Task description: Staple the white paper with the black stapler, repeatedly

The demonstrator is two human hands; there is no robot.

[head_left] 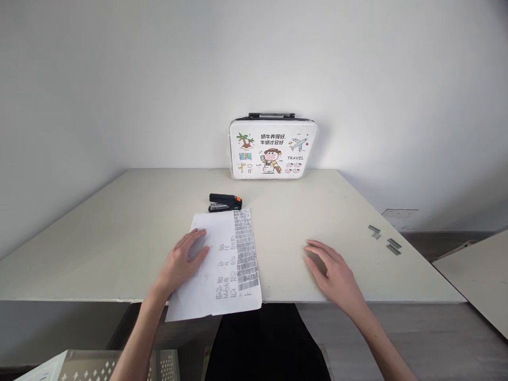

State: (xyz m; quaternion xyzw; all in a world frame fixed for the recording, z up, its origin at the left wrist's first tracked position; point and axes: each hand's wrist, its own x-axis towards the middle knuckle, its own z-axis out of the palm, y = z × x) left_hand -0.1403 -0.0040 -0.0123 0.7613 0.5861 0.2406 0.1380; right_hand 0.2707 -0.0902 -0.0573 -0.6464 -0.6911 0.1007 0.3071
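Observation:
Printed paper sheets (pixel 214 270) lie on the table, their near edge hanging over its front edge. Dense dark print runs down their right side. My left hand (pixel 184 260) rests on the left part of the paper with thumb and fingers apart. Just beyond the far edge of the paper lies a black stapler (pixel 225 202) with an orange part at its right end. To the right of the paper, my right hand (pixel 331 269) is over the bare tabletop, fingers curved and apart, holding nothing.
Several small strips of staples (pixel 392 246) lie at the table's (pixel 119 233) right side. A white case (pixel 273 148) with cartoon prints and a dark handle stands against the wall. Below the table at the left is a white perforated basket (pixel 166 365).

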